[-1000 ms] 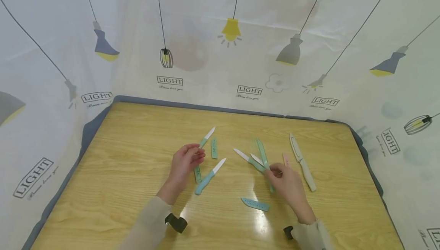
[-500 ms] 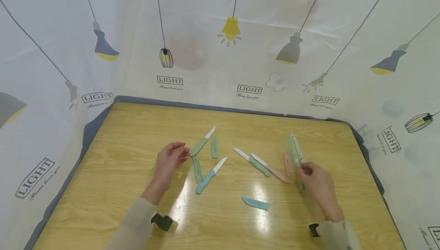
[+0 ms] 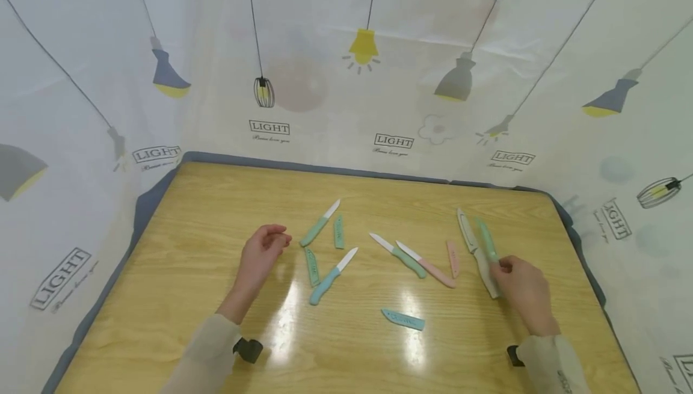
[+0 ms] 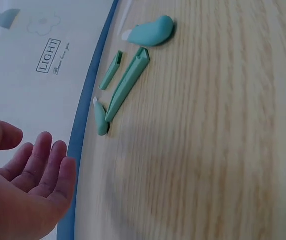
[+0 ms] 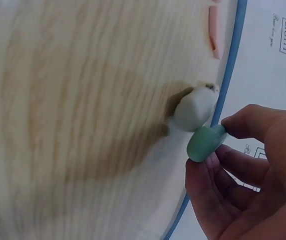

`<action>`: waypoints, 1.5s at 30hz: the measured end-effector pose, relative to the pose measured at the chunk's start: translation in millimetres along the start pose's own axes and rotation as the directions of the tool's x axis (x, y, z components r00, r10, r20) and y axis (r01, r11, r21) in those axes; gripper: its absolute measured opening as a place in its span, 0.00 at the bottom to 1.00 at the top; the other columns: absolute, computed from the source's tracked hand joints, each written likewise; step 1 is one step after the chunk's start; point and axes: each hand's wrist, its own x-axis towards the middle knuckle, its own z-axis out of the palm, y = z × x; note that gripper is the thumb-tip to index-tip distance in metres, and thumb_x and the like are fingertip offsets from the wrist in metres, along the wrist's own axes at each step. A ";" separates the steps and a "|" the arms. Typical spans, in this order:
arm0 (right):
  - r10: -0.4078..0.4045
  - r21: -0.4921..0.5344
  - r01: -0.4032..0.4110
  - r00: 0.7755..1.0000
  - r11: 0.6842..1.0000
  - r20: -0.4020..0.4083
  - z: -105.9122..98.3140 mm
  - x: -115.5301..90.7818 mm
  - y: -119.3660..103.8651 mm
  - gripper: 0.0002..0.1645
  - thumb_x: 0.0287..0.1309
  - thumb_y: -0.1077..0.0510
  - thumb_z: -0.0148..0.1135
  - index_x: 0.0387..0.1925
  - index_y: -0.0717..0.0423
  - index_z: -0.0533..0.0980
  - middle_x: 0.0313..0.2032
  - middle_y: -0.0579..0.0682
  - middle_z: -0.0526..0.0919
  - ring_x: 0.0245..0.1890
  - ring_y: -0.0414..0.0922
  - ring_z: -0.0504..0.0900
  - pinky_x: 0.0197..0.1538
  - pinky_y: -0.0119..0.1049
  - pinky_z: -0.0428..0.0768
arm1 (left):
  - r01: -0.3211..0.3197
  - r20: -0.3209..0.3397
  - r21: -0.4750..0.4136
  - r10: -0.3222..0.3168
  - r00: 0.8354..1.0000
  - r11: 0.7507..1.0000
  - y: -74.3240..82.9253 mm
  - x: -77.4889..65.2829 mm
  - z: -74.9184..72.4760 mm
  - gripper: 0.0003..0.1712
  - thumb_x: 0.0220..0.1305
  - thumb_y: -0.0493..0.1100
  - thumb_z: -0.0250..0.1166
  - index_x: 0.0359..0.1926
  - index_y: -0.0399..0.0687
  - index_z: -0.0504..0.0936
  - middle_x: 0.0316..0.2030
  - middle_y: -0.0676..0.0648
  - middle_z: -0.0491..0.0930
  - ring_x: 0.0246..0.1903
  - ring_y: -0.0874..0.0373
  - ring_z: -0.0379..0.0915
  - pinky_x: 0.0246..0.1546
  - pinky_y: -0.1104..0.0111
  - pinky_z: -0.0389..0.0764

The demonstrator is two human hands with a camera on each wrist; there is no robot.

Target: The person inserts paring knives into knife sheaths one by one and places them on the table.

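My right hand [image 3: 522,289] pinches a green knife [image 3: 488,240] between thumb and fingers, at the right of the table. Its blade end is green too, as if sheathed; in the right wrist view the rounded green handle end [image 5: 203,145] shows. Just left of it lies a cream-white knife [image 3: 488,277], overlapped by the green handle in the wrist view. My left hand [image 3: 261,255] hovers with relaxed fingers and holds nothing. Nearest to it are a green knife with a white blade [image 3: 313,233] and a green blade sheath [image 3: 312,266].
A blue knife [image 3: 325,286] and another green sheath [image 3: 338,231] lie left of centre. Mid-table, a green-handled knife [image 3: 409,262] lies beside a pink one [image 3: 437,273]. A pink sheath [image 3: 452,258] and a blue sheath [image 3: 403,319] lie apart. Patterned cloth [image 3: 335,105] rises behind the table.
My right hand has carried the green knife rightward, from over the middle knives, past the white knife to its right side. My left hand has drawn back left, away from the green knife and sheath.
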 end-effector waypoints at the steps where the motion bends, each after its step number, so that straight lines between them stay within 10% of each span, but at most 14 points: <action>1: 0.004 -0.006 -0.004 1.000 1.000 0.008 -0.1 1.0 2.9 0.29 0.67 0.47 0.50 0.48 0.71 0.77 0.41 0.63 0.83 0.34 0.52 0.82 0.31 0.44 0.81 | -0.011 0.006 0.027 0.010 1.000 1.000 -1.1 -0.1 -0.5 0.19 0.70 0.41 0.55 0.57 0.35 0.73 0.46 0.41 0.81 0.47 0.52 0.77 0.50 0.61 0.79; 16: -0.012 -0.037 0.014 0.999 0.999 0.051 -4.7 15.9 17.1 0.27 0.66 0.51 0.50 0.46 0.74 0.76 0.38 0.65 0.82 0.26 0.49 0.79 0.24 0.41 0.78 | -0.146 0.068 0.252 0.133 0.989 0.957 -3.7 -1.5 -2.6 0.15 0.69 0.40 0.57 0.52 0.37 0.77 0.47 0.43 0.81 0.48 0.51 0.77 0.51 0.59 0.79; 29: 0.012 -0.063 -0.009 0.998 0.998 0.054 -0.9 23.2 8.9 0.25 0.65 0.52 0.50 0.44 0.73 0.76 0.30 0.59 0.81 0.23 0.47 0.74 0.19 0.38 0.72 | -0.020 0.072 0.458 -0.015 0.997 0.889 -1.2 0.6 -2.0 0.18 0.68 0.47 0.56 0.53 0.42 0.78 0.49 0.44 0.80 0.47 0.49 0.77 0.45 0.57 0.81; 45: 0.009 -0.033 -0.009 1.000 0.999 0.015 -1.4 17.6 13.1 0.29 0.66 0.48 0.48 0.48 0.73 0.75 0.41 0.66 0.81 0.32 0.54 0.80 0.27 0.46 0.79 | -0.077 0.173 0.648 -0.048 0.984 0.758 -0.3 1.6 16.8 0.21 0.64 0.50 0.58 0.48 0.38 0.80 0.37 0.45 0.82 0.37 0.53 0.77 0.39 0.59 0.81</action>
